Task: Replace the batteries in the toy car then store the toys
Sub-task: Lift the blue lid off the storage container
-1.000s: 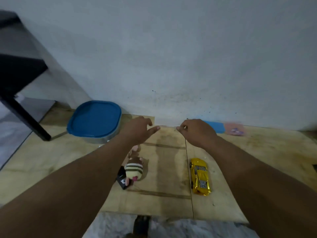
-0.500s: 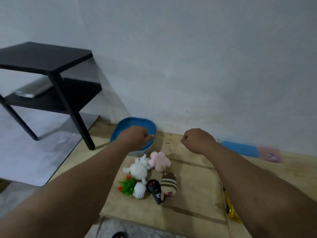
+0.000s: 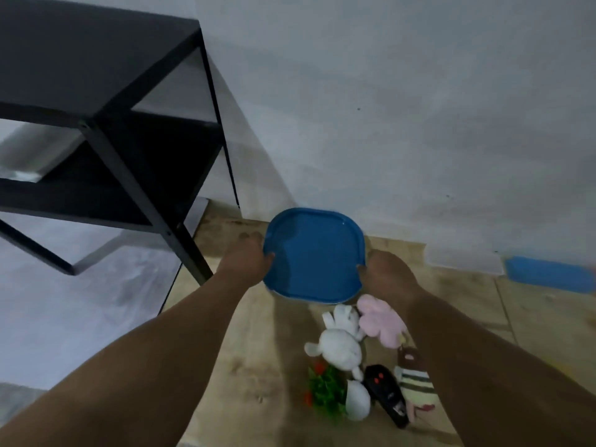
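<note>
toy box lid held at both edges

blue lid [image 3: 314, 256] sits on its container by the wall, on the wooden floor [image 3: 245, 366]. left hand [image 3: 245, 262] and right hand [image 3: 387, 274] are clamped on its opposite edges. it looks like light, thin, slightly flexible plastic; prise at a corner, judging by the rim. soft toys [image 3: 361, 346] lie just beside it; the toy car isn't in view.

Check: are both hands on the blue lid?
Yes, the left hand and right hand grip opposite edges of the blue lid.
</note>
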